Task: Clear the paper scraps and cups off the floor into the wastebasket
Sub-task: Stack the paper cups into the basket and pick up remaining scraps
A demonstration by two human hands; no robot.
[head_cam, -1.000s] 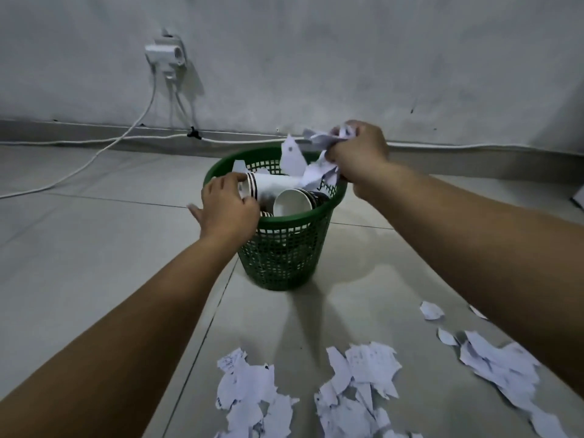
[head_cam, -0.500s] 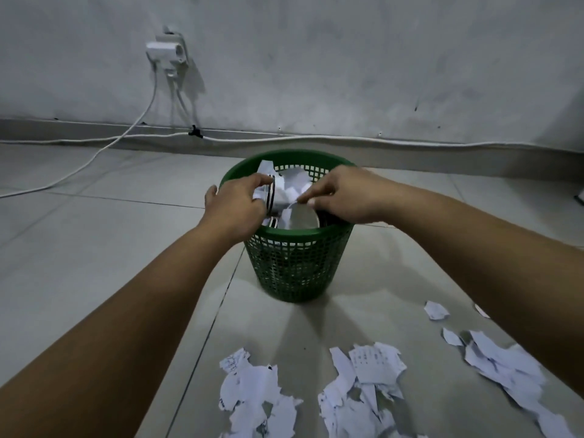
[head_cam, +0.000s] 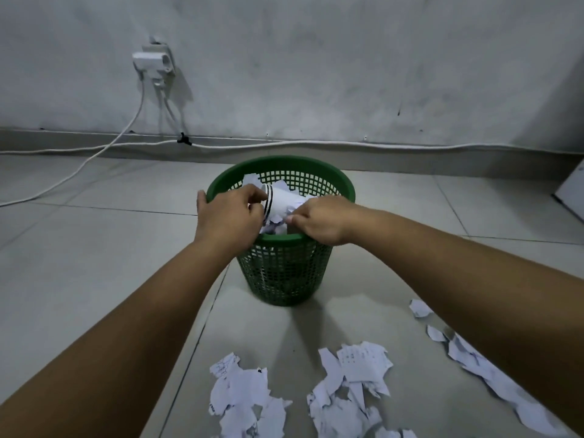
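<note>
2 hands work over the basket [head_cam: 281, 267]. My left hand [head_cam: 226, 218] has its fingers curled round the banded rim end of a paper cup [head_cam: 284, 202], which lies on its side across the basket mouth, on top of the paper already in there. My right hand [head_cam: 319, 221] pinches thumb to finger at the cup's other end; I cannot tell whether it has the cup wall or a scrap.

I judge the cup very light and thin-walled: stiff at the rolled rim, soft along the side, so it will crush if squeezed mid-body. The rim is the place to hold it. It is smooth white paper with dark bands near the lip.

The basket is green plastic, a tapering round tub with a grid of square holes and a solid rim, rigid enough to push stuff down into, though light enough to tip, I think.

3 patches of scraps [head_cam: 350, 387] lie on the floor [head_cam: 79, 263] near me: torn, flat, ragged white paper with faint print. They weigh almost nothing and will flutter; best gathered in a bunch, since single pieces lie flush on the smooth glossy tiles.
</note>
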